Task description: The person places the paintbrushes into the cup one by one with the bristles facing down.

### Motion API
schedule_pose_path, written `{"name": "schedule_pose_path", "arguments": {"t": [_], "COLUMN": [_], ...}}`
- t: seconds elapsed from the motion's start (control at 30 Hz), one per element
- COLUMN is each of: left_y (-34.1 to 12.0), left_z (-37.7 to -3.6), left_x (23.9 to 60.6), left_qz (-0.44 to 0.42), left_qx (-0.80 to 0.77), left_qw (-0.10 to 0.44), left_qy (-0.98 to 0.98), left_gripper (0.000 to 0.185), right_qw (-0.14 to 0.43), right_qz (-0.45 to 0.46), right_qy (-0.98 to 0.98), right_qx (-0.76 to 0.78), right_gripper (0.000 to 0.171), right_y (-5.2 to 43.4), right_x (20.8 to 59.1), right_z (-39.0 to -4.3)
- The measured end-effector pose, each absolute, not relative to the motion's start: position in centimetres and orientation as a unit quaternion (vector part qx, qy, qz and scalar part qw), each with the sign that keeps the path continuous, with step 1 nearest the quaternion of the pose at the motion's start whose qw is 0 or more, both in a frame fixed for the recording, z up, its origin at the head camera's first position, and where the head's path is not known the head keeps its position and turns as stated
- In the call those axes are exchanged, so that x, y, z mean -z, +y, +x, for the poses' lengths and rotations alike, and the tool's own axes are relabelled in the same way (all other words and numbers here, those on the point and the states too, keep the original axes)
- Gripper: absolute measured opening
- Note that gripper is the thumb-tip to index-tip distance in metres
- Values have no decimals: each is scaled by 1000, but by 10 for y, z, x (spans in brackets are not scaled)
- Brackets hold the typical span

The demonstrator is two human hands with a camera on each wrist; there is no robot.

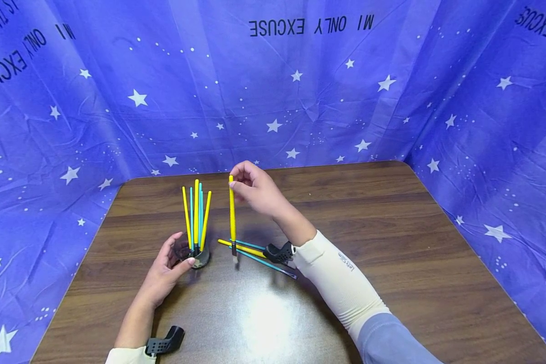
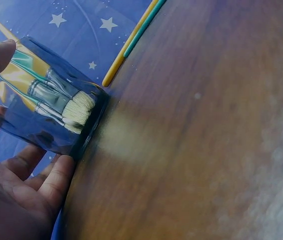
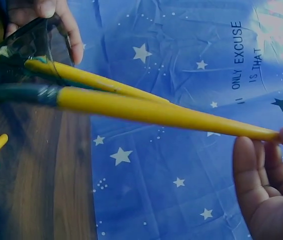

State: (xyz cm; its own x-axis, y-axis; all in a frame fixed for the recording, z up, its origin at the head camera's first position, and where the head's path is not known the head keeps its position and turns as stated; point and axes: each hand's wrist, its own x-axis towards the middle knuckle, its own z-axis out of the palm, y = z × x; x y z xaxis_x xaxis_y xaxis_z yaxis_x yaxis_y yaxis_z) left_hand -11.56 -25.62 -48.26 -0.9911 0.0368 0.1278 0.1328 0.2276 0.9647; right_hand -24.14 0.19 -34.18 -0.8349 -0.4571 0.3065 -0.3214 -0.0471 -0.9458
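Observation:
My left hand (image 1: 161,273) holds a clear, dark-tinted glass (image 1: 202,260) around its side, thumb on one side and fingers on the other. Several yellow and teal paintbrushes (image 1: 196,212) stand in it, bristles down. Through the glass wall in the left wrist view, pale bristles (image 2: 79,107) show near the base. Right of the glass, my right hand (image 1: 261,194) pinches a yellow paintbrush (image 1: 232,215) by the handle's top end. That brush hangs nearly upright, bristles downward, apart from the glass. The right wrist view shows its thick yellow handle (image 3: 146,112) between thumb and fingertips.
Several more yellow and teal paintbrushes (image 1: 250,250) lie on the wooden table (image 1: 368,242), partly hidden by the camera mount (image 1: 279,253) on my right wrist. Blue star-printed cloth (image 1: 273,101) hangs behind the table and along both sides.

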Motion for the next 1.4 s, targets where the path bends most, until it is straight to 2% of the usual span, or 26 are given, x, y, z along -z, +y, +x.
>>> {"name": "schedule_pose_path", "arguments": {"t": [0.27,0.63,1.2,1.4], "left_y": [-257,-257,-256,-257], "left_z": [-116,-116,-117,-117], "left_x": [483,482,485,484], "left_qz": [-39,-43,-56,-59], "left_qx": [610,611,621,617], "left_qw": [28,33,43,43], "left_qy": [-791,-790,-781,-784], "left_gripper": [70,70,68,67], "right_qw": [34,-7,35,52], "right_qz": [-256,-256,-260,-248], "right_qy": [603,547,609,614], "right_qx": [754,797,748,748], "right_gripper": [13,13,15,20], "right_y": [-2,-12,-45,-47], "right_x": [342,348,387,394], "right_z": [-244,-240,-230,-231]}}
